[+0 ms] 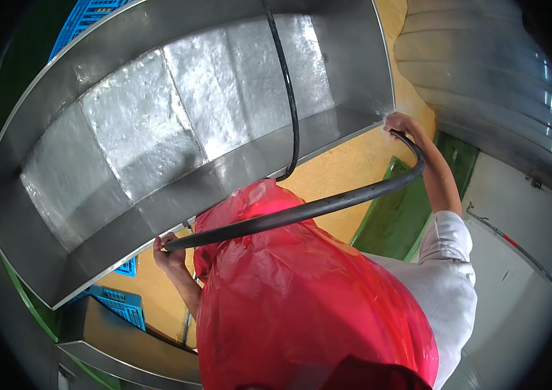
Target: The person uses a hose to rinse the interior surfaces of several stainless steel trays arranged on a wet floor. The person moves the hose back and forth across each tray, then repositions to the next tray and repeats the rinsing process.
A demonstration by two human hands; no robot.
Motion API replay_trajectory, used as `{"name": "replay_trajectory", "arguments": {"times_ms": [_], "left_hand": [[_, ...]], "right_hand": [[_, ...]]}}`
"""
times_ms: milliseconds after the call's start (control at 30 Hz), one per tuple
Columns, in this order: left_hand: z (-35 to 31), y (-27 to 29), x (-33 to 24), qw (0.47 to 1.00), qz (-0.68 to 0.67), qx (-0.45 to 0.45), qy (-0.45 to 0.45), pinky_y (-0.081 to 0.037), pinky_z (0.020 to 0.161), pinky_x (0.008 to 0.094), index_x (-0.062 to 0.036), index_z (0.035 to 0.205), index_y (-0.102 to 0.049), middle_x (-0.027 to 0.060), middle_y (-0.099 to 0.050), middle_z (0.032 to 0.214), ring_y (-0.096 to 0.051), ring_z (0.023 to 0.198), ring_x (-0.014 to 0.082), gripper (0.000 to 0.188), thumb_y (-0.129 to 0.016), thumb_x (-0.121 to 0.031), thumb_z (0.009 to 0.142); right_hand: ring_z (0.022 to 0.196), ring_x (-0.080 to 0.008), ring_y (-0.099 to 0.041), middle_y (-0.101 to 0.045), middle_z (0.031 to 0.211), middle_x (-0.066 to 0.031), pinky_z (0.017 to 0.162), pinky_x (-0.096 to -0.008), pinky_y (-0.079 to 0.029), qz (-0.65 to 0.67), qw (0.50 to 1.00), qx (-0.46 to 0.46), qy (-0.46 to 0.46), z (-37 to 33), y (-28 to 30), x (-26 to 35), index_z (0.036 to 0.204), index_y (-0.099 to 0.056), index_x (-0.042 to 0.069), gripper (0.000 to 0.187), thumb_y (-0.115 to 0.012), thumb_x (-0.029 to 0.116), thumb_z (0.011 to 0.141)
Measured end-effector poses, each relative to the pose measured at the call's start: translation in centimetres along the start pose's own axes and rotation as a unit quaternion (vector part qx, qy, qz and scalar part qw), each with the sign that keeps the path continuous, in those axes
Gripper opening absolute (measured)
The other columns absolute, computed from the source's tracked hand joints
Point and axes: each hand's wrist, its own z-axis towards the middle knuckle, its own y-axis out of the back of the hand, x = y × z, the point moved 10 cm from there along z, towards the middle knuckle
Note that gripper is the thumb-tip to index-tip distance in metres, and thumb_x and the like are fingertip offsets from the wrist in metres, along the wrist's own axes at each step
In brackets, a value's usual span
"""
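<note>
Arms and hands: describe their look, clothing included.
The right arm has a short white sleeve; its forearm is bare. The left forearm is bare too, its sleeve hidden by the red plastic apron. Neither the left hand nor the right hand wears a glove.

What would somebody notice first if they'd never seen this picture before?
Probably the shiny red apron, big and bright at the lower middle. Next might be the long metal trough slanting across the upper left. Then there's the black hose curving across the front of the apron, held by the left hand and right hand.
</note>
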Motion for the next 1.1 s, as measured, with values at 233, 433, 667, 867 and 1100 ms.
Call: {"name": "replay_trajectory", "arguments": {"times_ms": [233, 433, 667, 867, 1100], "left_hand": [[-0.1, 0.6, -2.3, 0.999, -0.05, 0.0, -0.005, -0.046, 0.058, 0.0259, -0.0084, 0.07, -0.038, 0.0026, -0.04, 0.057, -0.047, 0.055, 0.0148, 0.024, -0.05, -0.014, 0.089], [-1.2, -0.8, -4.8, 0.997, -0.015, 0.006, -0.07, -0.045, 0.057, 0.0258, -0.0099, 0.068, -0.036, 0.0014, -0.036, 0.055, -0.045, 0.054, 0.0151, 0.023, -0.05, -0.011, 0.087], [-1.0, -1.0, -0.3, 0.999, -0.034, 0.018, -0.009, -0.045, 0.056, 0.0266, -0.0093, 0.066, -0.036, 0.0042, -0.041, 0.055, -0.048, 0.053, 0.0165, 0.024, -0.049, -0.009, 0.086], [-0.9, 0.4, -2.3, 0.998, -0.058, 0.039, -0.002, -0.045, 0.055, 0.0265, -0.0089, 0.062, -0.037, 0.0042, -0.039, 0.053, -0.047, 0.052, 0.0168, 0.027, -0.047, -0.011, 0.087], [-2.1, -0.3, 0.6, 0.996, -0.081, 0.039, 0.027, -0.047, 0.054, 0.0264, -0.0066, 0.066, -0.039, 0.0041, -0.041, 0.055, -0.046, 0.048, 0.0163, 0.023, -0.048, -0.011, 0.086]], "right_hand": [[0.069, -0.0204, -0.062, -0.057, 0.076, -0.0094, 0.057, -0.0375, -0.055, 0.049, 0.979, 0.19, 0.064, -2.2, -7.3, 10.2, 0.091, -0.053, 0.002, 0.02, -0.064, 0.018, 0.087], [0.063, -0.0225, -0.064, -0.062, 0.076, -0.0139, 0.056, -0.0378, -0.057, 0.022, 0.986, 0.156, -0.054, 1.7, -2.9, 4.5, 0.089, -0.052, 0.001, 0.02, -0.064, 0.017, 0.088], [0.062, -0.0234, -0.068, -0.065, 0.073, -0.0156, 0.045, -0.0376, -0.057, -0.012, 0.984, 0.174, 0.048, -1.7, -8.2, 9.1, 0.087, -0.052, 0.004, 0.015, -0.065, 0.01, 0.084], [0.06, -0.0235, -0.068, -0.067, 0.075, -0.0159, 0.047, -0.0349, -0.057, 0.011, 0.991, 0.126, 0.054, -2.9, -8.8, 9.1, 0.089, -0.055, -0.002, 0.019, -0.065, 0.014, 0.085], [0.056, -0.0215, -0.066, -0.066, 0.072, -0.0168, 0.046, -0.0318, -0.054, -0.025, 0.978, 0.102, 0.181, -4.3, -13.2, 11.3, 0.092, -0.059, -0.007, 0.021, -0.062, 0.013, 0.084]]}}
